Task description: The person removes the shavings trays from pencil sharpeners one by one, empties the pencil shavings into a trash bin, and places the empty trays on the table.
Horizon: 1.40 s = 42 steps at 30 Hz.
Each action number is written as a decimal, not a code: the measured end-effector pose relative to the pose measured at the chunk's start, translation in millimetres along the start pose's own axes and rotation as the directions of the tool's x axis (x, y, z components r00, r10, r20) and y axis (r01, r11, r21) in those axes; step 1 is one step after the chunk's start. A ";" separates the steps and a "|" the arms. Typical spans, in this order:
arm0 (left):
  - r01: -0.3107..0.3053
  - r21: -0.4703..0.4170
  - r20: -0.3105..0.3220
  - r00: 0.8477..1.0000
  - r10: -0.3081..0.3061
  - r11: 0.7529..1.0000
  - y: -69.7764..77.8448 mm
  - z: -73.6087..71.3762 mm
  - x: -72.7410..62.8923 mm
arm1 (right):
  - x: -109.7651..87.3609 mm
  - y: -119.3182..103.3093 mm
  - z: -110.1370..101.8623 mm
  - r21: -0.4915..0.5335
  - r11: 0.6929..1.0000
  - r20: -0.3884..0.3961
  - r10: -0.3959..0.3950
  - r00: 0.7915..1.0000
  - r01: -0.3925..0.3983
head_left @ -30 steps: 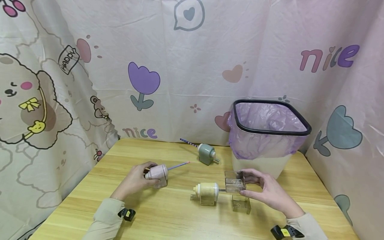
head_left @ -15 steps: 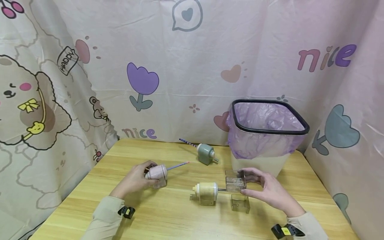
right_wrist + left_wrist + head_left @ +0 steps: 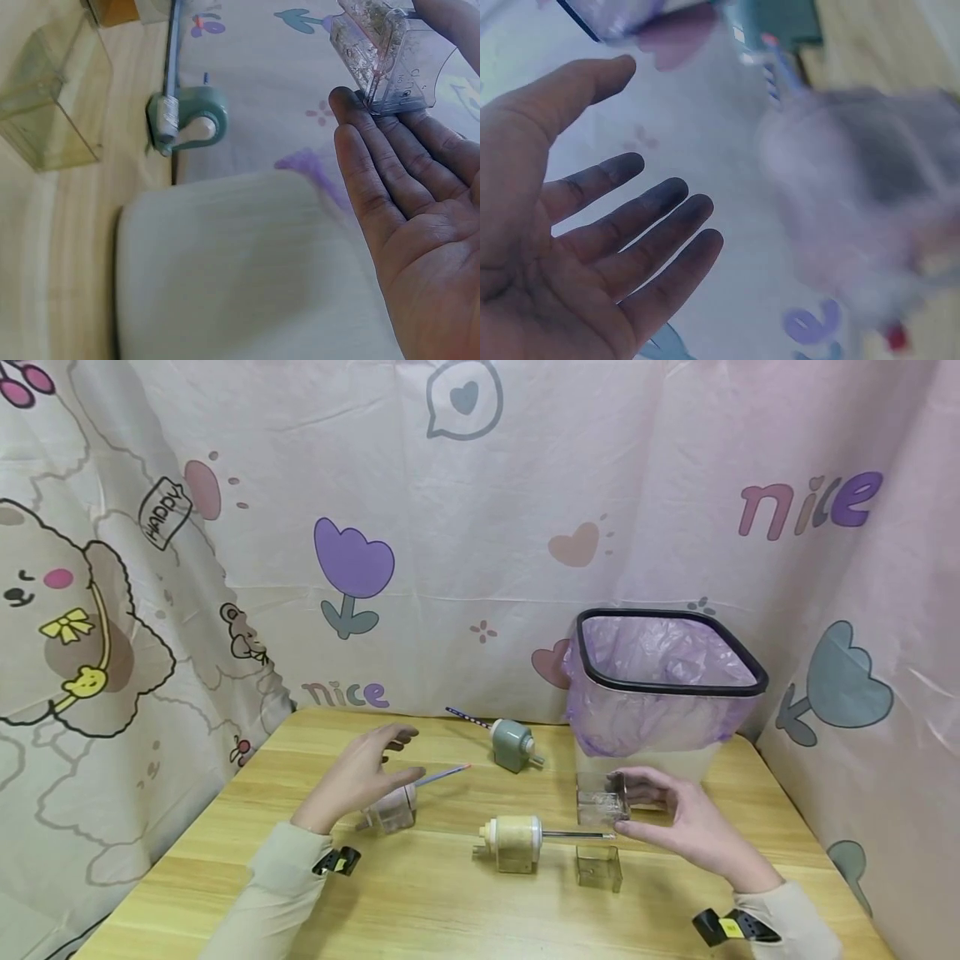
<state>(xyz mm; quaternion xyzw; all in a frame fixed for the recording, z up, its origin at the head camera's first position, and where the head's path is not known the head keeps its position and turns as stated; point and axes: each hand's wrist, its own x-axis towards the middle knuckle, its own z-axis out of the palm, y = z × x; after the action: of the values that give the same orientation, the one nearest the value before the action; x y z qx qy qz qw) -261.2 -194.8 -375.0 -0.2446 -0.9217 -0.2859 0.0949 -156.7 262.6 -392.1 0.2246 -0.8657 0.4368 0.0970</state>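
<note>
My right hand (image 3: 686,814) holds a clear shavings drawer (image 3: 597,808) between thumb and fingers, just in front of the bin; pencil shavings (image 3: 367,30) show inside it in the right wrist view. My left hand (image 3: 358,781) is raised over a pink crank pencil sharpener (image 3: 395,812), fingers spread and holding nothing. A blue pencil (image 3: 444,774) sticks out of that sharpener. Between the hands stands a yellow pencil sharpener (image 3: 516,843) with a dark pencil (image 3: 573,835) in its front. A second transparent drawer (image 3: 597,868), yellowish, lies on the table below that pencil.
A white bin with a black rim (image 3: 675,687) and purple liner (image 3: 645,727) stands at the back right. A green pencil sharpener (image 3: 512,746) with a patterned pencil (image 3: 468,718) sits at the back of the wooden table (image 3: 442,910). A printed curtain (image 3: 480,510) hangs behind.
My left hand has let go of the pink sharpener and lifted. The right hand has carried the clear drawer rightward and back, uncovering the end of the yellow sharpener's pencil.
</note>
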 end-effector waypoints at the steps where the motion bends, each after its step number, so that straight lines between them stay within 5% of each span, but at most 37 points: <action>1: -0.009 -0.002 0.000 1.000 0.009 1.000 7.2 -1.1 3.1 | 0.0 -0.5 -2.5 0.001 1.000 -0.001 0.000 1.000 0.000; 14: -0.151 -0.147 -0.033 0.988 0.148 0.978 74.9 5.0 38.4 | -0.1 -8.5 -32.5 -0.054 0.998 -0.059 -0.012 0.998 0.009; 20: -0.211 -0.235 -0.041 0.977 0.207 0.949 92.6 14.4 54.0 | -0.8 -15.6 -48.0 -0.095 0.995 -0.085 -0.015 0.996 0.007; 26: -0.209 -0.301 -0.021 0.977 0.213 0.930 108.6 25.0 67.9 | -0.6 -20.8 -61.3 -0.121 0.993 -0.113 -0.009 0.994 -0.005; 42: -0.261 -0.308 -0.011 0.963 0.271 0.915 147.4 51.7 98.7 | 2.6 -20.7 -90.1 -0.166 0.986 -0.157 -0.004 0.988 -0.022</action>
<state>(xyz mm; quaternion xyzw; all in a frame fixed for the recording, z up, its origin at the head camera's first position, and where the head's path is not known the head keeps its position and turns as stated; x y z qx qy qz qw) -273.7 -20.4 -315.5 -0.3837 -0.8256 -0.4062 0.0789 -151.7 323.2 -322.4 0.1767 -0.8898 0.3795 0.1815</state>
